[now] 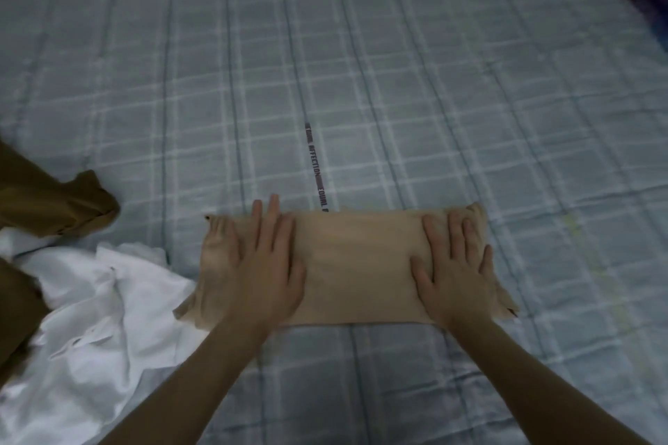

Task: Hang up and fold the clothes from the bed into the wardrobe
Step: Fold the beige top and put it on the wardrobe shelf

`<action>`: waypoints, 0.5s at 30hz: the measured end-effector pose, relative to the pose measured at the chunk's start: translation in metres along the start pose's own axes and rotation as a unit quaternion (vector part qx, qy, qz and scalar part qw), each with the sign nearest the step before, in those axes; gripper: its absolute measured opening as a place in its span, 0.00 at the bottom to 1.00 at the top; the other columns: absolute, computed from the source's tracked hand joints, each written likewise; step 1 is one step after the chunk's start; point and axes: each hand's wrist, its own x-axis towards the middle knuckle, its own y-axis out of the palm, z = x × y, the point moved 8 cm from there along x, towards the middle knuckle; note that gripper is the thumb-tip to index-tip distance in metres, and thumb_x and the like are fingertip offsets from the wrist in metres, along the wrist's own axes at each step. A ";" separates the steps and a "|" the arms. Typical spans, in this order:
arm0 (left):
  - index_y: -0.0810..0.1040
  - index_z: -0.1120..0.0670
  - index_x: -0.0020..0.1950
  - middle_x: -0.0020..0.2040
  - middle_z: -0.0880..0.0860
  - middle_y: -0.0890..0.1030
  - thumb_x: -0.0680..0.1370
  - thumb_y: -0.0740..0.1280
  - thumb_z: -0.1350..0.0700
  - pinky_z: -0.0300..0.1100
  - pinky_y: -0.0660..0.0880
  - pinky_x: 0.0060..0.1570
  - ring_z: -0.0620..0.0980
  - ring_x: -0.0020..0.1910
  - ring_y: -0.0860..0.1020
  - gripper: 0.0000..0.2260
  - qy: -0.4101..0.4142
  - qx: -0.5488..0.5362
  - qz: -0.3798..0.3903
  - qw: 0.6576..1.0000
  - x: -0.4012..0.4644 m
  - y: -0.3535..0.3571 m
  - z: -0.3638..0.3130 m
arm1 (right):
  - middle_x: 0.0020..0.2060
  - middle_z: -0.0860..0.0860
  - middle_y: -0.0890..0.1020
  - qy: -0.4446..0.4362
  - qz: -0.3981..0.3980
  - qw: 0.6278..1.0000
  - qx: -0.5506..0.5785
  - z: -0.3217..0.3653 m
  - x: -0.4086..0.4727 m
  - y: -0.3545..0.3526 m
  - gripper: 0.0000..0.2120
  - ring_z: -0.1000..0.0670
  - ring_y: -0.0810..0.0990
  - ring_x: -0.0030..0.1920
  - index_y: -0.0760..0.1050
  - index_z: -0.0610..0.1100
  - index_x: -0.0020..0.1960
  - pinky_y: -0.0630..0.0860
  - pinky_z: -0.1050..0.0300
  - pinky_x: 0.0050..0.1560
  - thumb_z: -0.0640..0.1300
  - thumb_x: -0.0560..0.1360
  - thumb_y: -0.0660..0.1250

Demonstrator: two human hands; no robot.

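Near the bed's (397,83) near edge, a beige folded garment (356,264) lies flat. The left hand (265,267) and right hand (457,271) press it, fingers spread. Even outward smoothing, corners squared, should precede the next fold; white (90,318) and brown clothes (43,202) wait leftward.

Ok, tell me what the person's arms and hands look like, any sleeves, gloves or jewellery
Both arms are bare as far as the picture shows: no sleeves on either forearm. The left hand and right hand wear no gloves. No ring, watch or bracelet can be seen on fingers or wrists, though the picture is dim and slightly blurred.
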 end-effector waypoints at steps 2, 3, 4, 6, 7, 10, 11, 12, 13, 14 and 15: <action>0.67 0.51 0.74 0.81 0.53 0.50 0.78 0.59 0.47 0.61 0.38 0.72 0.57 0.79 0.45 0.25 0.062 -0.051 -0.012 0.997 0.001 -0.001 -0.043 | 0.79 0.46 0.53 0.000 0.000 1.000 -0.004 -0.001 0.000 -0.001 0.33 0.45 0.46 0.78 0.47 0.57 0.78 0.49 0.34 0.74 0.65 0.75 0.43; 0.66 0.49 0.75 0.81 0.52 0.51 0.79 0.58 0.46 0.62 0.40 0.72 0.56 0.79 0.46 0.24 0.080 -0.059 -0.004 0.995 0.001 0.006 -0.059 | 0.79 0.46 0.53 -0.003 0.003 1.000 -0.002 -0.001 -0.001 0.000 0.33 0.45 0.45 0.78 0.47 0.57 0.78 0.49 0.34 0.74 0.65 0.75 0.43; 0.65 0.47 0.76 0.80 0.51 0.53 0.80 0.56 0.44 0.66 0.44 0.72 0.55 0.79 0.48 0.24 0.085 -0.056 0.011 0.995 0.001 0.016 -0.070 | 0.79 0.47 0.52 -0.004 0.005 1.000 0.003 0.000 -0.001 -0.001 0.34 0.46 0.45 0.78 0.47 0.57 0.78 0.49 0.34 0.74 0.65 0.75 0.43; 0.62 0.45 0.77 0.80 0.49 0.55 0.81 0.52 0.42 0.69 0.50 0.70 0.54 0.79 0.49 0.25 0.072 -0.032 0.050 0.996 0.001 0.038 -0.077 | 0.79 0.47 0.51 -0.004 0.012 1.000 0.014 0.001 -0.001 -0.001 0.35 0.46 0.44 0.78 0.48 0.57 0.78 0.47 0.35 0.74 0.66 0.74 0.42; 0.61 0.45 0.78 0.80 0.48 0.55 0.81 0.52 0.42 0.69 0.51 0.70 0.53 0.79 0.49 0.25 0.063 -0.019 0.058 0.996 0.001 0.045 -0.075 | 0.79 0.48 0.50 -0.005 0.018 1.000 0.018 0.001 0.000 -0.001 0.35 0.47 0.43 0.78 0.47 0.57 0.78 0.46 0.36 0.74 0.66 0.73 0.41; 0.59 0.44 0.79 0.80 0.48 0.54 0.81 0.52 0.42 0.67 0.48 0.72 0.52 0.80 0.47 0.26 0.060 -0.009 0.065 0.996 0.001 0.050 -0.073 | 0.78 0.48 0.49 -0.003 0.030 0.996 0.080 -0.003 0.005 -0.008 0.36 0.47 0.46 0.77 0.51 0.59 0.77 0.49 0.38 0.74 0.66 0.71 0.44; 0.58 0.44 0.79 0.80 0.48 0.53 0.81 0.52 0.42 0.67 0.48 0.72 0.52 0.80 0.47 0.26 0.060 -0.010 0.065 0.996 0.001 0.049 -0.074 | 0.77 0.46 0.51 0.008 0.003 0.992 0.128 -0.007 0.006 -0.018 0.35 0.44 0.51 0.76 0.56 0.56 0.76 0.54 0.39 0.73 0.65 0.70 0.49; 0.57 0.44 0.79 0.80 0.48 0.53 0.81 0.52 0.42 0.66 0.48 0.72 0.52 0.80 0.46 0.26 0.058 -0.011 0.064 0.996 0.001 0.048 -0.074 | 0.76 0.42 0.54 0.034 -0.039 0.984 0.171 -0.015 0.007 -0.030 0.35 0.40 0.56 0.73 0.61 0.52 0.74 0.60 0.40 0.71 0.61 0.69 0.55; 0.57 0.44 0.79 0.80 0.48 0.52 0.81 0.52 0.42 0.66 0.48 0.72 0.52 0.80 0.46 0.26 0.055 -0.011 0.064 0.996 0.001 0.048 -0.075 | 0.73 0.40 0.57 0.079 -0.078 0.973 0.202 -0.027 0.006 -0.042 0.34 0.37 0.60 0.70 0.63 0.48 0.73 0.63 0.41 0.68 0.57 0.69 0.62; 0.57 0.44 0.79 0.81 0.48 0.52 0.81 0.52 0.42 0.66 0.48 0.73 0.52 0.80 0.46 0.26 0.054 -0.009 0.064 0.996 0.002 0.047 -0.075 | 0.71 0.38 0.59 0.144 -0.091 0.961 0.218 -0.041 0.005 -0.048 0.35 0.35 0.62 0.67 0.63 0.45 0.72 0.65 0.40 0.65 0.54 0.69 0.68; 0.57 0.44 0.79 0.81 0.48 0.52 0.80 0.52 0.42 0.66 0.48 0.73 0.52 0.80 0.46 0.26 0.054 -0.007 0.064 0.997 0.002 0.047 -0.074 | 0.69 0.36 0.62 0.208 -0.063 0.951 0.220 -0.054 0.003 -0.047 0.37 0.33 0.64 0.66 0.62 0.42 0.72 0.66 0.40 0.63 0.53 0.69 0.72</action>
